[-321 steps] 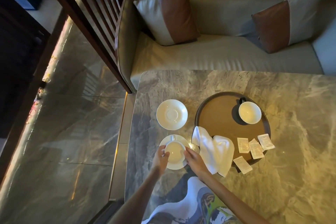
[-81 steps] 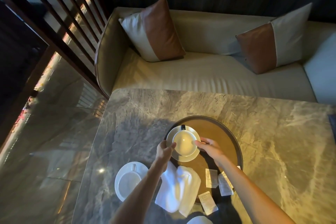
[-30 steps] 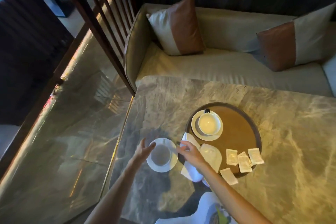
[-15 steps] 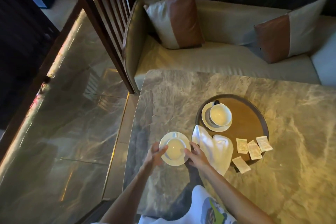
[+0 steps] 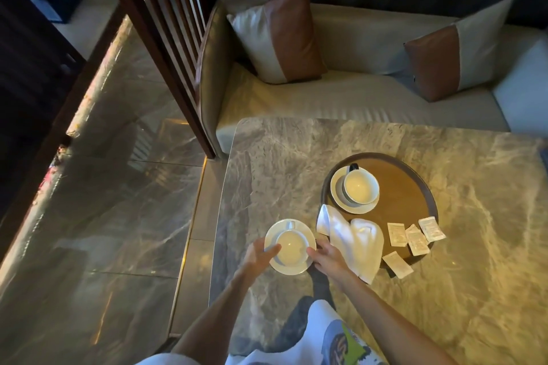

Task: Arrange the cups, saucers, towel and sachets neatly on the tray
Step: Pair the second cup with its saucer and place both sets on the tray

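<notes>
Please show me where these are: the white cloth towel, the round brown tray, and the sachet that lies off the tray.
White cloth towel [image 5: 354, 241], head view: middle of the crumpled cloth.
Round brown tray [image 5: 397, 190], head view: bare wooden floor.
Pale paper sachet off the tray [image 5: 397, 264], head view: middle of the packet.

- Round brown tray [image 5: 415, 184]: a white cup [image 5: 360, 187] upright on its saucer [image 5: 338, 197] at the far left.
- Second cup [image 5: 292, 247] on second saucer [image 5: 289, 228], off the tray.
- White towel [image 5: 355, 238] crumpled over the tray's near-left rim.
- Four sachets [image 5: 396, 234] lie flat (one off the rim).
</notes>
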### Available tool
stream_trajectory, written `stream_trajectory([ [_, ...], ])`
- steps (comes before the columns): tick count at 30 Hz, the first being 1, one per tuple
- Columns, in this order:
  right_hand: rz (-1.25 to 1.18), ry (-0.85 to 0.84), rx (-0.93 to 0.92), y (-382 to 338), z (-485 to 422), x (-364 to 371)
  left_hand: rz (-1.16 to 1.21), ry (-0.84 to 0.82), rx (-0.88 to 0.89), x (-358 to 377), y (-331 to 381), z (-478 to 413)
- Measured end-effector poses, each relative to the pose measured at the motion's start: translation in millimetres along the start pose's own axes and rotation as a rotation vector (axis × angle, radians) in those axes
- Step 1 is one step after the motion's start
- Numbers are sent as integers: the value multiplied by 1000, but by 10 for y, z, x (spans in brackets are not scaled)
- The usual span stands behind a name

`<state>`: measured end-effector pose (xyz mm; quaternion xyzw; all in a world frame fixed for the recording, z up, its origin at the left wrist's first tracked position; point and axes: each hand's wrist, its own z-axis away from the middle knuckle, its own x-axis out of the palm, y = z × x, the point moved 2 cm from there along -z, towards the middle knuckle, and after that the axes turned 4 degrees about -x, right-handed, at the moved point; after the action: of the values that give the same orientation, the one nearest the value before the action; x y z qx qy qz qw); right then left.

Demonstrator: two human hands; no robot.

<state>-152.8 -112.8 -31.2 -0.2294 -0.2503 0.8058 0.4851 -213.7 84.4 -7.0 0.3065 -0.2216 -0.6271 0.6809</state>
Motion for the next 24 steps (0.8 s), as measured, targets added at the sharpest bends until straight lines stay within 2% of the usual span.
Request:
stream_trajectory([
  [6,-42,-41,13,126,109,-40,32,40,-70,-13,-53,195],
  [12,-96,-144,-44,85,271,-364,96,95,-40,275,11,438],
  [17,-79,-117,-111,7,408,-1063,123,147,-10,880,203,426],
  [20,-141,-70,-133,27,431,-1607,106,95,35,1367,440,342],
  [24,-141,-45,-163,-25,354,-2345,178,37,-38,2008,740,72],
])
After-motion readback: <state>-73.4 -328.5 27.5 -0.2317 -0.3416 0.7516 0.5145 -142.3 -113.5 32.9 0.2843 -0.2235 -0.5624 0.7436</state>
